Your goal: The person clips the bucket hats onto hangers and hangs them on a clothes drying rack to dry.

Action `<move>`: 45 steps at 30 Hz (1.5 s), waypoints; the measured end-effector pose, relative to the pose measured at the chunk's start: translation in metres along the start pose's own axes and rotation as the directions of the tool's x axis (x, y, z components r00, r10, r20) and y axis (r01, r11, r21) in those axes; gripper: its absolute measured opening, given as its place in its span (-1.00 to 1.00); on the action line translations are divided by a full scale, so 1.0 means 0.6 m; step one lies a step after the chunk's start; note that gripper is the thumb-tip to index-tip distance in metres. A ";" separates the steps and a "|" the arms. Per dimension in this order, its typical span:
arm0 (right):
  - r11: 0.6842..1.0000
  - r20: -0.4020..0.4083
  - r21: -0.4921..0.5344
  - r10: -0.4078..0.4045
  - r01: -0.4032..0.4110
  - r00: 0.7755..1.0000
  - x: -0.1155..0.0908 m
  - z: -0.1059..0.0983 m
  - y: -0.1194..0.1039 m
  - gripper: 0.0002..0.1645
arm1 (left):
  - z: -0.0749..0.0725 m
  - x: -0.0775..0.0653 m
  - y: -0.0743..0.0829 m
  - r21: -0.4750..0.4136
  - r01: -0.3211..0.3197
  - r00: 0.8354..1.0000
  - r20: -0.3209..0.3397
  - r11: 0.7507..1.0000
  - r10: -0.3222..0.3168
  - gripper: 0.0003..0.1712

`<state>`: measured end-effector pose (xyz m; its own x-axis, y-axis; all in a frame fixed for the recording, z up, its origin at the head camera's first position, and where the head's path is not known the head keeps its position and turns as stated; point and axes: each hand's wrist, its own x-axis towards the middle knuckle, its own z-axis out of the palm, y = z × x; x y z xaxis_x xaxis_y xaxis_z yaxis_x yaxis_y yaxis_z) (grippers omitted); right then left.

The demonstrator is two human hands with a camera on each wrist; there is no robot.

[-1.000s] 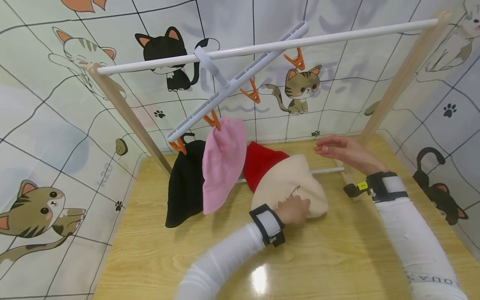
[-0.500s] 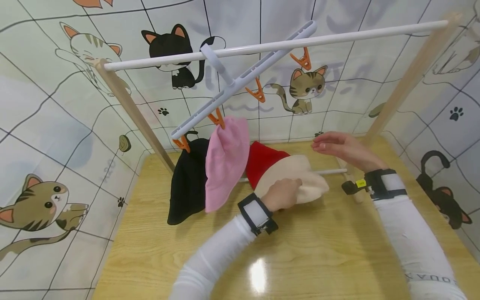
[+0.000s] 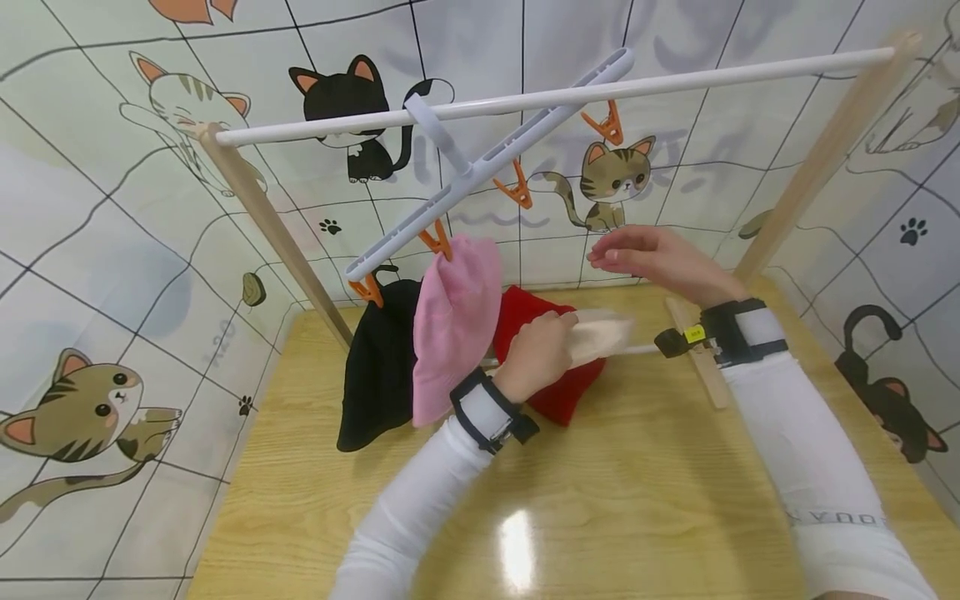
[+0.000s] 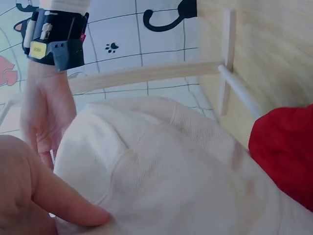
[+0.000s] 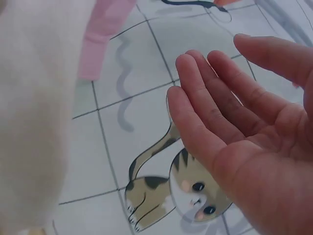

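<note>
Cream-coloured, the hat [image 3: 598,338] is grasped by the curled fingers of the left hand [image 3: 536,358], near the red hat [image 3: 566,402], while those of the right hand [image 3: 663,260] are relaxed, nothing gripped; lifting is seemingly in hand, and a free clip [image 3: 521,194] above the left fingers probably must be squeezed.

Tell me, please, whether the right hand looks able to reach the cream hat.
Probably yes: the right hand holds nothing, and nothing visible stands between it and the cream hat, which the left hand grips.
</note>
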<state>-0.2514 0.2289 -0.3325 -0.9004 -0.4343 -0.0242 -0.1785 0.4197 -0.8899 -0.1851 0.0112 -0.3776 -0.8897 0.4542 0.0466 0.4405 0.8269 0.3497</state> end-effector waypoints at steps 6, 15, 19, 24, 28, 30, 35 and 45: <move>0.993 0.025 0.076 -0.094 0.092 0.995 0.036 0.003 -0.056 -0.53 | -0.020 -0.001 -0.009 0.018 -0.022 0.991 -0.133 1.000 0.024 -0.58; 0.963 0.018 0.207 -0.179 0.171 0.984 0.075 0.004 -0.131 -0.56 | -0.031 0.007 -0.033 0.008 -0.074 0.968 -0.239 0.997 0.074 -0.57; 0.962 -0.007 0.206 -0.180 0.178 0.984 0.090 0.007 -0.150 -0.53 | -0.035 0.006 -0.042 -0.084 -0.103 0.957 -0.280 0.991 0.076 -0.65; 0.962 -0.016 0.208 -0.180 0.180 0.983 0.105 0.011 -0.167 -0.48 | -0.037 0.007 -0.049 -0.169 -0.140 0.938 -0.337 0.976 0.076 -0.90; 0.959 -0.010 0.225 -0.176 0.173 0.984 0.111 0.018 -0.181 -0.45 | -0.041 0.008 -0.056 -0.156 -0.147 0.936 -0.342 0.977 0.086 -0.90; 0.963 -0.017 0.206 -0.172 0.172 0.985 0.114 0.024 -0.186 -0.45 | -0.045 0.008 -0.060 -0.156 -0.143 0.938 -0.336 0.977 0.083 -0.91; 0.961 -0.039 0.220 -0.163 0.167 0.986 0.118 0.034 -0.191 -0.50 | -0.056 0.007 -0.072 -0.191 -0.134 0.941 -0.332 0.972 0.065 -0.88; 0.902 0.009 0.378 -0.230 0.210 0.973 0.121 0.050 -0.187 -0.60 | -0.078 0.000 -0.089 -0.218 -0.121 0.927 -0.373 0.968 0.032 -0.76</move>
<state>-0.2849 0.1264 -0.2478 -0.8315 -0.5264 0.1775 -0.2004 -0.0137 -0.9796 -0.2142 -0.0483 -0.3526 -0.8557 0.3236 0.4038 0.5081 0.6736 0.5368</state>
